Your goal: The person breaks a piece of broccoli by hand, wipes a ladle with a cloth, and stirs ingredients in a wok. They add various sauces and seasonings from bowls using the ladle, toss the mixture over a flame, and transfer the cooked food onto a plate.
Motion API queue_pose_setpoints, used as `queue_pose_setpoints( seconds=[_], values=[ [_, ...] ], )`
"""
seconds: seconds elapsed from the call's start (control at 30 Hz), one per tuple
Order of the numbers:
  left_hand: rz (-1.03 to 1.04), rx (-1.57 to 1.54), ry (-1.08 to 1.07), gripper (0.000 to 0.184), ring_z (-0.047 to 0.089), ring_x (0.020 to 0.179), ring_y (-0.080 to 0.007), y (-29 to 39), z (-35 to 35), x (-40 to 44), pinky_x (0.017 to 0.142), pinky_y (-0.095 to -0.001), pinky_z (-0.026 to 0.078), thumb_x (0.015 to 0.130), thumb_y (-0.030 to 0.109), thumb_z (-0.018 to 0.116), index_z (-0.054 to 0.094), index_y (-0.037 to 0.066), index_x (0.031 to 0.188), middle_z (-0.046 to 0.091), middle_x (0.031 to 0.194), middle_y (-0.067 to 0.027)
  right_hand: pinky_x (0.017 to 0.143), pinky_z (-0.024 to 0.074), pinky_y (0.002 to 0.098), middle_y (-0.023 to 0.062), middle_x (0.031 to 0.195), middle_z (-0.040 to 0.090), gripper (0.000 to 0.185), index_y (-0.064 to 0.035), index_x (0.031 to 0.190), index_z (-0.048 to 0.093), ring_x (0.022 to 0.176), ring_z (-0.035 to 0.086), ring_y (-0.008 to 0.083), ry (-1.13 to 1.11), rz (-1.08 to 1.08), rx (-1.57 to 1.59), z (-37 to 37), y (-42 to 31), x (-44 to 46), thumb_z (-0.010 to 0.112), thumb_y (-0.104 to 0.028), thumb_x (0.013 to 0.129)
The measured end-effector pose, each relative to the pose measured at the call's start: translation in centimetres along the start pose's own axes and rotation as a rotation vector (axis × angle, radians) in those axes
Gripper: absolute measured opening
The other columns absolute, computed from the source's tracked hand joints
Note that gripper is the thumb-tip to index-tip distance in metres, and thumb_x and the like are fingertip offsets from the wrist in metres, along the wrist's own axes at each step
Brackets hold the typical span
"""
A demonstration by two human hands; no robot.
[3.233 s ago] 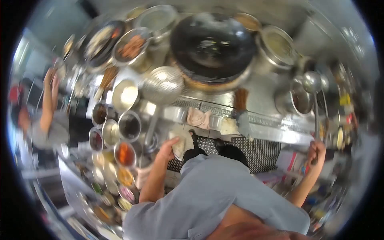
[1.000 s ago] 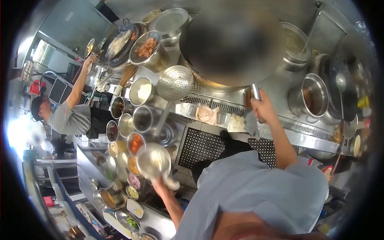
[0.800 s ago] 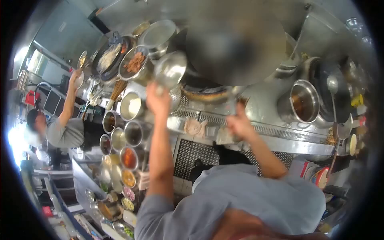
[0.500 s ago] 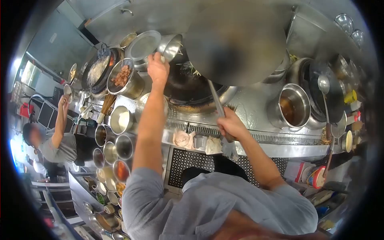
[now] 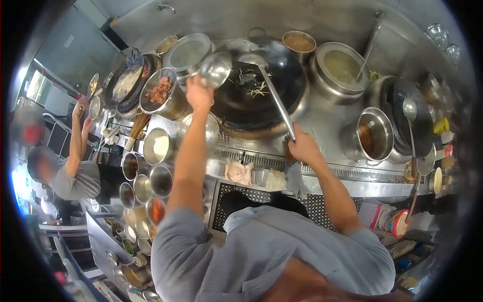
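Observation:
A metal bowl [image 5: 216, 69] is gripped at its rim by my left hand [image 5: 199, 93], tilted over the left side of a large black wok [image 5: 241, 110]. Pale shreds and dark pieces of food [image 5: 251, 85] lie in the wok. My right hand [image 5: 304, 145] is closed round the handle of a long metal ladle [image 5: 276, 100], whose head rests at the wok's far part. Below my left forearm, a perforated strainer [image 5: 207, 132] is partly covered.
A pot of browned pieces [image 5: 168, 103] and a lidded pot [image 5: 187, 53] stand left of the wok. To the right are a pot of pale liquid [image 5: 342, 65] and one of brown liquid [image 5: 373, 138]. A co-worker [image 5: 75, 176] is at the far left.
The bowl went from beside the sauce containers up to the wok and tipped. A large blurred dark shape over the wok is gone, and the food and ladle head now show.

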State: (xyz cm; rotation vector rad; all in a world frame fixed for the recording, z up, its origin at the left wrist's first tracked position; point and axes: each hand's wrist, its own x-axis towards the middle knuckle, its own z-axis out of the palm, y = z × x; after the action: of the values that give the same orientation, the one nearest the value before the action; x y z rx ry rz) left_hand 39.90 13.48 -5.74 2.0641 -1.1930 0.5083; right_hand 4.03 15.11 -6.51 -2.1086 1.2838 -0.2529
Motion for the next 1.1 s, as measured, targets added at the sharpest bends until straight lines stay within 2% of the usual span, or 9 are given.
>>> queue_pose_setpoints(
  seconds=[0.1, 0.17, 0.23, 0.37, 0.57, 0.77, 0.9, 0.97, 1.1],
  values=[
    [-0.480, -0.355, -0.034, 0.032, 0.059, 0.095, -0.0323, -2.7, -4.2, -0.6, 0.079, -0.0402, 0.048, 0.077, 0.014, 0.066, 0.056, 0.004, 0.106, 0.058, 0.114, -0.0159, 0.078, 0.0468, 0.0533, 0.0319, 0.087, 0.061, 0.050, -0.0031, 0.126, 0.037, 0.081, 0.060, 0.0485, -0.036, 0.116, -0.120, 1.4, 1.1, 4.1, 0.050, -0.013, 0.079],
    [-0.700, -0.894, -0.032, 0.048, 0.060, 0.091, -0.0254, -6.2, -6.6, -3.1, 0.076, -0.0353, 0.048, 0.080, 0.019, 0.068, 0.051, -0.005, 0.118, 0.059, 0.112, -0.0179, 0.079, 0.0460, 0.0529, 0.0329, 0.089, 0.061, 0.051, -0.0029, 0.127, 0.037, 0.087, 0.060, 0.0468, -0.027, 0.110, -0.154, 0.7, -0.8, 4.4, 0.050, -0.013, 0.079],
    [-0.870, -0.851, 0.047, 0.058, 0.060, 0.086, -0.0204, -9.4, -8.8, -7.1, 0.071, -0.0310, 0.049, 0.081, 0.021, 0.069, 0.045, -0.009, 0.125, 0.061, 0.105, -0.0174, 0.078, 0.0456, 0.0535, 0.0327, 0.090, 0.061, 0.054, -0.0026, 0.130, 0.036, 0.087, 0.060, 0.0462, 0.040, 0.108, -0.083, 1.6, -2.8, 3.1, 0.050, -0.011, 0.079],
    [-1.229, -1.157, -0.107, 0.044, 0.061, 0.080, -0.0166, -10.8, -17.7, -12.8, 0.064, -0.0269, 0.051, 0.084, 0.013, 0.066, 0.048, -0.002, 0.121, 0.061, 0.100, -0.0130, 0.062, 0.0500, 0.0451, 0.0246, 0.080, 0.063, 0.054, -0.0009, 0.131, 0.038, 0.065, 0.063, 0.0380, 0.060, 0.221, 0.033, 3.6, -4.5, 5.1, 0.051, -0.009, 0.078],
    [-1.424, -1.232, -0.138, 0.014, 0.059, 0.070, -0.0149, -15.4, -22.5, -20.0, 0.061, -0.0280, 0.050, 0.087, 0.011, 0.062, 0.053, 0.003, 0.094, 0.059, 0.085, -0.0057, 0.036, 0.0382, 0.0297, 0.0073, 0.064, 0.053, 0.038, 0.0011, 0.115, 0.048, 0.039, 0.048, 0.0132, -0.024, 0.075, 0.547, 4.6, -17.7, 11.6, 0.055, -0.012, 0.080],
    [-1.375, -1.143, -0.135, 0.010, 0.054, 0.065, -0.0105, -19.8, -23.8, -21.3, 0.059, -0.0253, 0.045, 0.089, 0.014, 0.059, 0.055, 0.006, 0.086, 0.057, 0.078, -0.0018, 0.036, 0.0379, 0.0291, 0.0021, 0.059, 0.049, 0.013, -0.0017, 0.087, 0.050, 0.042, 0.048, 0.0126, -0.135, 0.003, 0.521, 9.2, -26.9, 25.2, 0.055, -0.010, 0.079],
    [-1.370, -1.083, -0.088, 0.010, 0.053, 0.064, -0.0097, -20.8, -25.5, -21.0, 0.058, -0.0245, 0.044, 0.089, 0.014, 0.058, 0.056, 0.005, 0.084, 0.056, 0.074, -0.0009, 0.036, 0.0370, 0.0263, 0.0011, 0.059, 0.048, 0.009, -0.0014, 0.085, 0.050, 0.042, 0.046, 0.0100, -0.219, 0.092, 0.600, 11.7, -28.1, 30.2, 0.055, -0.008, 0.080],
    [-1.380, -1.077, -0.058, 0.010, 0.053, 0.064, -0.0097, -20.7, -25.9, -20.8, 0.058, -0.0244, 0.044, 0.089, 0.014, 0.058, 0.056, 0.005, 0.084, 0.056, 0.074, -0.0010, 0.036, 0.0357, 0.0226, -0.0008, 0.057, 0.046, 0.007, 0.0000, 0.083, 0.050, 0.042, 0.044, 0.0070, -0.657, 0.282, 1.391, 11.4, -26.3, 32.4, 0.054, -0.006, 0.083],
    [-1.309, -1.081, -0.088, 0.013, 0.055, 0.066, -0.0120, -19.3, -25.1, -17.6, 0.058, -0.0253, 0.044, 0.089, 0.014, 0.059, 0.057, 0.001, 0.089, 0.059, 0.077, -0.0038, 0.035, 0.0348, 0.0201, -0.0024, 0.059, 0.044, 0.017, 0.0082, 0.096, 0.049, 0.041, 0.042, 0.0052, -0.635, 0.231, 1.781, 9.4, -25.7, 28.9, 0.052, -0.004, 0.085]
  ],
)
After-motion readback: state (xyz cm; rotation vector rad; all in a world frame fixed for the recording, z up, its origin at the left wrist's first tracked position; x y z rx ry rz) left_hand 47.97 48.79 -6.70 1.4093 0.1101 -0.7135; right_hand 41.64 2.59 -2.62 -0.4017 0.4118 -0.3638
